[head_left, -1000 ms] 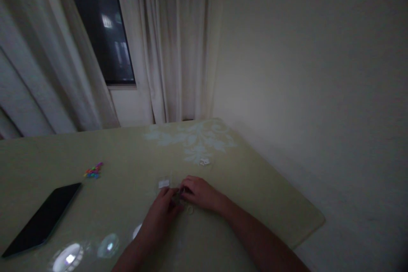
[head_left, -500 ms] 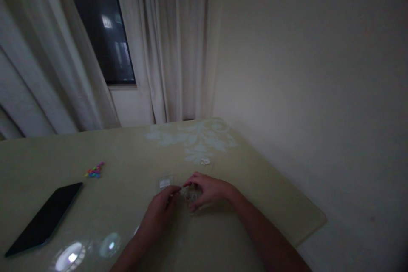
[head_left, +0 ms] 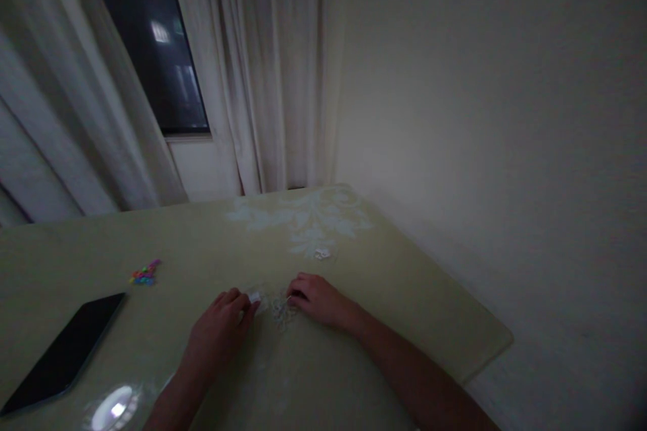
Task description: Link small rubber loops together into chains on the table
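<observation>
A small pile of pale, ring-like pieces (head_left: 282, 312) lies on the table between my two hands. My left hand (head_left: 225, 322) is closed at the left of the pile, its fingertips on a clear packet with a white label (head_left: 255, 297). At the pile's right edge, my right hand (head_left: 317, 299) has its thumb and forefinger pinched together; whatever is between them is too small to make out. A few white pieces (head_left: 322, 254) lie farther back, beyond my right hand.
A dark flat tablet (head_left: 63, 352) lies at the left of the table (head_left: 404, 303). Behind it sits a cluster of small colourful pieces (head_left: 145, 273). Curtains and a window stand beyond the far edge, and a wall runs along the right.
My hands have moved apart. The left one has shifted left onto the clear packet, and the right one has uncovered the pile. The view has turned slightly.
</observation>
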Available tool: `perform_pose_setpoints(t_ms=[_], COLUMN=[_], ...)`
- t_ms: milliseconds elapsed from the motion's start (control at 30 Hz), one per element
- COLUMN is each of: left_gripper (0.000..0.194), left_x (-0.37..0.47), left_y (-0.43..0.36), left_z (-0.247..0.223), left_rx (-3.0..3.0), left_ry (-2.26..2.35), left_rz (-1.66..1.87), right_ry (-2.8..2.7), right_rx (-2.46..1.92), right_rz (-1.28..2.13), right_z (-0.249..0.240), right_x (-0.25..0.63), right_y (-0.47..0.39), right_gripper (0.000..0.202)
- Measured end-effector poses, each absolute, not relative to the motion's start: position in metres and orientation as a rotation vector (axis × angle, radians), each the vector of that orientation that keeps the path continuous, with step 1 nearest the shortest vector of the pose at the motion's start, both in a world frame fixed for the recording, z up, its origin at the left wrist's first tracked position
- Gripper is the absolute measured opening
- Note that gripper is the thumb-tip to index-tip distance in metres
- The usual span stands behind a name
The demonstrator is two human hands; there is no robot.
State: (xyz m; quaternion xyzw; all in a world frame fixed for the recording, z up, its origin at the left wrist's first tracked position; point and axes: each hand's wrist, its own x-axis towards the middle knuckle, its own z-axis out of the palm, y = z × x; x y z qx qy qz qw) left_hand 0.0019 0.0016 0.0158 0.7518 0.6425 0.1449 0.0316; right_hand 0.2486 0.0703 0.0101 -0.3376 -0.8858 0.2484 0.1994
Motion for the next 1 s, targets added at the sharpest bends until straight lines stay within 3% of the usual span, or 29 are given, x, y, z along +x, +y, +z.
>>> perform_pose_setpoints(t_ms=[133, 267, 333, 533, 767, 1000], left_gripper=[0.030, 0.020, 0.025, 0.023, 0.017, 0.031], left_x=[0.009, 0.016, 0.016, 0.005, 0.020, 0.039], left_y=[-0.003, -0.003, -0.001, -0.002, -0.002, -0.007], left_z=[0.015, 0.007, 0.006, 0.016, -0.001, -0.008], left_rx=[2.419, 2.489, 2.475, 2.444, 2.515, 2.683], left_ry=[1.903, 1.829, 1.822, 1.813, 1.732, 1.690], left_rz=[0.535, 0.531, 0.443, 0.417, 0.669, 0.422], right_ry=[-2.389, -2.434, -2.514, -2.563, -2.568, -2.396], right_rx=[-0.949, -0.976, -0.982, -0.912, -0.916, -0.985], right_rz=[0.846, 0.956, 0.948, 0.857, 0.689, 0.817], right_z=[0.020, 0.023, 0.022, 0.018, 0.015, 0.016], right_x=[0.258, 0.277, 0.282, 0.274, 0.259, 0.252], right_y=[0.077, 0.085, 0.088, 0.083, 0.073, 0.074], right_gripper=[0.012, 0.054, 0.065, 0.035, 0.007, 0.011])
